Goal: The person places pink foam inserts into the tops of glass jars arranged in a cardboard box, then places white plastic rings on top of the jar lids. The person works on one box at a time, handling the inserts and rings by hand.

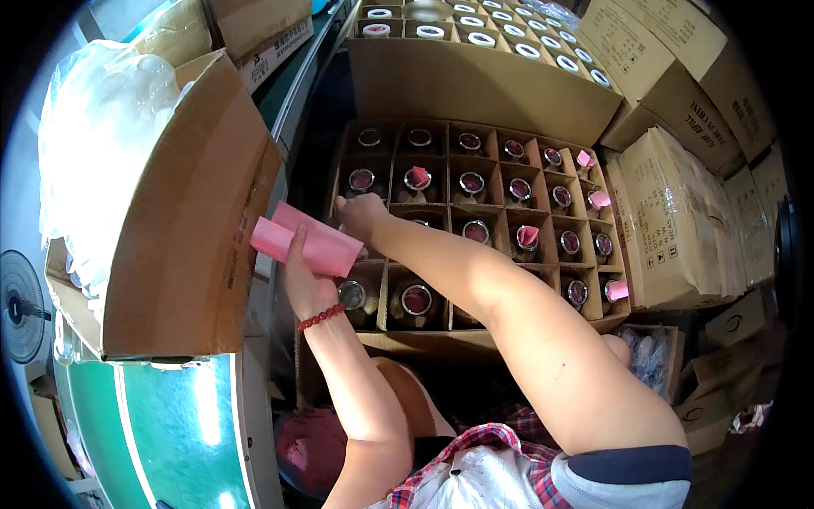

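My left hand (307, 284), with a red bead bracelet on its wrist, grips curled pink sheets (315, 246) above the left side of a divided cardboard box (407, 341). Just beyond them, my right hand (363, 218) reaches across with fingers curled in at a left-hand compartment; what they pinch is hidden. The compartments hold round jars (415, 299) with shiny silver rims, many looking dark red inside. Pink pieces stick out of several jars, such as a folded pink piece (527, 236) right of centre. My right forearm hides part of the middle rows.
Behind stands another divided carton (483, 81) holding white-rimmed items. At left, a tall open carton (191, 229) with clear plastic bags (106, 127) stands on a green-topped table (174, 424). Closed cartons (678, 225) are stacked at right. A fan (21, 293) is at far left.
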`<control>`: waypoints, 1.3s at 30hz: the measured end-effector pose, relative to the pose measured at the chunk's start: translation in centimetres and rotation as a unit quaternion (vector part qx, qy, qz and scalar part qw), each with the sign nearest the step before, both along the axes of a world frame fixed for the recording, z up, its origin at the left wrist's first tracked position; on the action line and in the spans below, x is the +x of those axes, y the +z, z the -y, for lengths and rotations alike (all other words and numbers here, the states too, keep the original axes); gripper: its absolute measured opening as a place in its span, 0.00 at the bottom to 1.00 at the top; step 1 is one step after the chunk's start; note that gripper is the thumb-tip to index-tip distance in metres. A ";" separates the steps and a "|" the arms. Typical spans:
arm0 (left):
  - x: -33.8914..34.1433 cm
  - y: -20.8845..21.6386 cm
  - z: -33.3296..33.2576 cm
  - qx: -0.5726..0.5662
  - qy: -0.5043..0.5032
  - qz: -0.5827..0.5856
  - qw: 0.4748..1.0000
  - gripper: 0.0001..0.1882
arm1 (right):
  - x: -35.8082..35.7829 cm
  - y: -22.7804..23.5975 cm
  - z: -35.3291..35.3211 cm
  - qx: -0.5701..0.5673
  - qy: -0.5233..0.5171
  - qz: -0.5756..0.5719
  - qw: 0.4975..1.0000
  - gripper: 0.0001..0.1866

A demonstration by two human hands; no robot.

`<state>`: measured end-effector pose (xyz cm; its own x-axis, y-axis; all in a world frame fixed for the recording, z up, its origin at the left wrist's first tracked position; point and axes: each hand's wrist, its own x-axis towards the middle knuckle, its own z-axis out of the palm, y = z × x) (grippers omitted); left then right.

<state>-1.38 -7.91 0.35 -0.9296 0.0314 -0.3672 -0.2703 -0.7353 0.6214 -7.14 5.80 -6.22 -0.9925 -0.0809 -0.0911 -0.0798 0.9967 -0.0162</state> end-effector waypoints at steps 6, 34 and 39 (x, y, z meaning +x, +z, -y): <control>0.0 0.1 -0.4 -0.001 0.044 -0.010 0.999 0.29 | 2.5 0.1 -2.2 -0.134 -0.074 -0.042 0.987 0.15; -0.1 -0.3 -1.8 0.103 -0.001 -0.023 0.994 0.21 | 3.1 0.2 -1.8 -0.098 0.096 -0.092 0.986 0.18; 0.0 -0.3 -2.3 0.104 -0.014 -0.011 0.994 0.20 | 3.9 1.6 -1.3 -0.025 0.110 -0.092 0.989 0.22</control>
